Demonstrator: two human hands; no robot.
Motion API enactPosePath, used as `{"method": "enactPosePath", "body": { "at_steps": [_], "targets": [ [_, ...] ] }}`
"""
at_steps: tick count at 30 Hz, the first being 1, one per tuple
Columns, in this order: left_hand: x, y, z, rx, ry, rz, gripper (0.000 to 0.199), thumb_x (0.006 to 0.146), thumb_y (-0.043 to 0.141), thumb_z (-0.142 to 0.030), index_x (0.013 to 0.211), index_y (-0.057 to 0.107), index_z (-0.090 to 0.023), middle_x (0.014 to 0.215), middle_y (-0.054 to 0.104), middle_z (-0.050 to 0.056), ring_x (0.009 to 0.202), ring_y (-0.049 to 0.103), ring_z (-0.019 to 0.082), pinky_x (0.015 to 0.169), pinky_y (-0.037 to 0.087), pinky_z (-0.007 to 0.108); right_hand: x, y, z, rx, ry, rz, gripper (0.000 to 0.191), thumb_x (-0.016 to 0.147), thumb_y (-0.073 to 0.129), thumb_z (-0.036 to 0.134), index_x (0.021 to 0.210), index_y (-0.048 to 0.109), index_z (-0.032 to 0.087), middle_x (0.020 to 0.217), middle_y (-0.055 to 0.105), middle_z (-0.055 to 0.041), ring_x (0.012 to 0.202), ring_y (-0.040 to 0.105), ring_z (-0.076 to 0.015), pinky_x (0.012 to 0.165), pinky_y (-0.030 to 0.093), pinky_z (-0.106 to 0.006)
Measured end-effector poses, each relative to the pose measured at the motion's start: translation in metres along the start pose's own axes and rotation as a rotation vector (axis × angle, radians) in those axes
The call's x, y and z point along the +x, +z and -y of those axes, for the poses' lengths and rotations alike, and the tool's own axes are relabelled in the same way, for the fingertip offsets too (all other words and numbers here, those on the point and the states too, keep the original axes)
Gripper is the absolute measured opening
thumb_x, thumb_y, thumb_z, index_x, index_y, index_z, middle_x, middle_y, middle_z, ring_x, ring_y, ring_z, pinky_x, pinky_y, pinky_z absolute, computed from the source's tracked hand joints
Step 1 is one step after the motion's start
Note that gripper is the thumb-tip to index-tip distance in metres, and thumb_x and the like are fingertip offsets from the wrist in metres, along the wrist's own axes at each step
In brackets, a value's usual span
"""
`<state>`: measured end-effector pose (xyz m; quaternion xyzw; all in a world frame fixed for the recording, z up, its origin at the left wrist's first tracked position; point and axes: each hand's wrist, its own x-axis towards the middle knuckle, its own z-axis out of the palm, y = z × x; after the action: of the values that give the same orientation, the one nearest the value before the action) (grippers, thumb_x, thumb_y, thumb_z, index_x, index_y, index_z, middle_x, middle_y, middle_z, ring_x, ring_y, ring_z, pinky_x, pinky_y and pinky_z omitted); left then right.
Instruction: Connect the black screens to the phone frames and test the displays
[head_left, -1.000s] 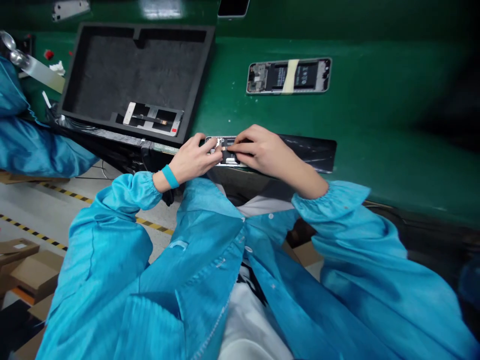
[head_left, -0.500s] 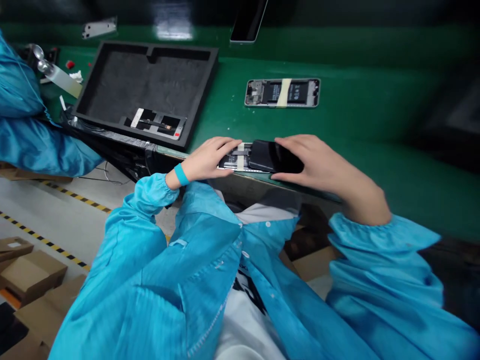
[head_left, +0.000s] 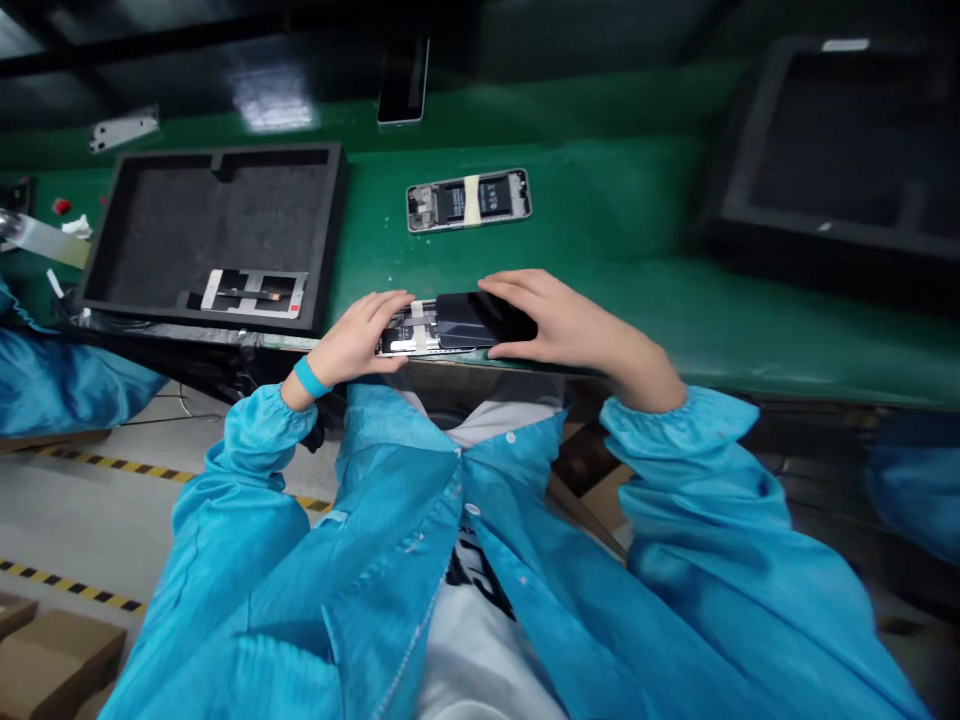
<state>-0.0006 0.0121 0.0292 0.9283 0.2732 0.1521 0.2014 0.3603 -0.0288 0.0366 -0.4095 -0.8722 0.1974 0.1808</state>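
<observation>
At the front edge of the green bench lies an opened phone body (head_left: 401,335) with a pale strip of tape across its battery. My left hand (head_left: 360,335) grips its left end between thumb and fingers. A dark phone screen (head_left: 465,322) overlaps the body's right part, and my right hand (head_left: 547,315) holds the screen by its long edges near the right end. Beyond them rests another opened phone body (head_left: 495,200), its battery crossed by a cream tape strip.
To the left stands a black foam tray (head_left: 335,200) holding a screen part (head_left: 255,293). Another dark tray (head_left: 739,215) is at the right. A phone (head_left: 403,85) lies at the back. A co-worker's blue sleeve (head_left: 75,385) is at the left edge.
The view has swung right, so the bench things appear further left and the right tray has come into sight. Both hands keep their hold on the phone body and screen.
</observation>
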Motion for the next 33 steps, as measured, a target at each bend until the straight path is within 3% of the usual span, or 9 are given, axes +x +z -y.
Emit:
{"method": "enactPosePath", "body": {
  "at_steps": [5,10,15,18,23,33],
  "targets": [
    [0.000,0.003,0.001,0.012,0.032,-0.048,0.078,0.089,0.072,-0.042,0.157,0.046,-0.015,0.152,0.061,0.020,0.141,0.058,0.037,0.121,0.048,0.055,-0.017,0.005,0.006,-0.088,0.018,-0.114,0.087,0.100,0.060,0.073,0.164,0.050,0.017,0.162,0.049,-0.0245,0.150,0.047,-0.0429,0.122,0.043,-0.063],
    [-0.002,0.005,0.001,0.020,-0.002,-0.059,0.077,0.088,0.072,-0.043,0.156,0.048,-0.016,0.152,0.062,0.019,0.139,0.059,0.037,0.119,0.048,0.053,-0.052,0.007,-0.002,-0.187,-0.004,-0.121,0.067,0.104,0.056,0.070,0.148,0.065,0.021,0.161,0.051,-0.0199,0.151,0.046,-0.0428,0.123,0.041,-0.065],
    [-0.003,0.005,0.000,0.032,-0.035,-0.059,0.074,0.089,0.070,-0.048,0.154,0.050,-0.017,0.152,0.063,0.018,0.140,0.059,0.037,0.118,0.047,0.054,-0.108,-0.012,-0.025,-0.239,0.250,-0.234,0.074,0.103,0.055,0.074,0.145,0.066,0.015,0.149,0.059,-0.0242,0.142,0.054,-0.0395,0.121,0.045,-0.058],
    [-0.003,0.005,-0.002,0.054,-0.040,-0.068,0.071,0.091,0.069,-0.050,0.152,0.052,-0.018,0.152,0.063,0.018,0.139,0.060,0.037,0.117,0.047,0.054,-0.128,-0.017,-0.035,-0.282,0.357,-0.344,0.082,0.100,0.057,0.077,0.148,0.063,0.011,0.143,0.062,-0.0259,0.137,0.058,-0.0385,0.120,0.046,-0.054],
    [-0.004,0.003,-0.005,0.081,0.008,-0.097,0.068,0.091,0.070,-0.046,0.151,0.052,-0.019,0.151,0.064,0.017,0.135,0.063,0.035,0.115,0.049,0.052,-0.128,-0.012,-0.034,-0.301,0.396,-0.397,0.087,0.098,0.060,0.079,0.154,0.059,0.012,0.143,0.064,-0.0232,0.136,0.059,-0.0376,0.121,0.046,-0.054],
    [-0.003,0.000,-0.008,0.104,0.006,-0.093,0.069,0.092,0.072,-0.043,0.153,0.050,-0.020,0.151,0.064,0.017,0.136,0.063,0.035,0.115,0.049,0.053,-0.125,-0.010,-0.031,-0.316,0.363,-0.428,0.074,0.100,0.062,0.073,0.142,0.068,0.013,0.138,0.067,-0.0213,0.131,0.062,-0.0376,0.116,0.050,-0.052]
  ]
}}
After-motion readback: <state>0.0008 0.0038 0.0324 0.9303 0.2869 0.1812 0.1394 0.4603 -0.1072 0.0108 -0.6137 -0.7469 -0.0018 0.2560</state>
